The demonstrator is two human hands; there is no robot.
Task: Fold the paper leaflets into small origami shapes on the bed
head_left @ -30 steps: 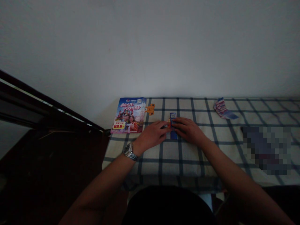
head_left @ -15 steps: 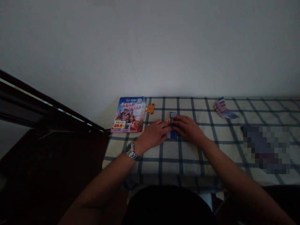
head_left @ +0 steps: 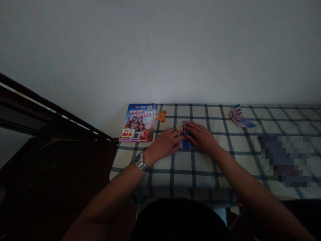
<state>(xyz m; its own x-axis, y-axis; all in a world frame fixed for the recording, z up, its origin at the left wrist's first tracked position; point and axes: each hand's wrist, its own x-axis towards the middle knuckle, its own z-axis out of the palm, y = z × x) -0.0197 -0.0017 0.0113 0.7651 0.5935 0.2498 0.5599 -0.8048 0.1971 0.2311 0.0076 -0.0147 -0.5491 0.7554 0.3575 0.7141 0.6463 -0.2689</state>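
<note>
A narrow folded blue leaflet [head_left: 186, 144] lies on the checked cloth [head_left: 200, 167] in front of me. My right hand [head_left: 202, 138] lies over it with fingers stretched flat along its top. Just to the left, my left hand [head_left: 164, 144], with a metal watch on the wrist, rests palm down with its fingertips touching the leaflet's left edge. Most of the leaflet is hidden under both hands.
A stack of colourful flyers [head_left: 137, 123] lies at the cloth's far left, an orange paper shape [head_left: 161, 116] beside it. Folded leaflets [head_left: 239, 117] sit far right by the wall. A blurred patch [head_left: 286, 159] is at right. Dark wooden furniture [head_left: 50, 127] stands left.
My right hand's fingers have slid up along the blue leaflet and now cover its top end. The left hand has barely moved.
</note>
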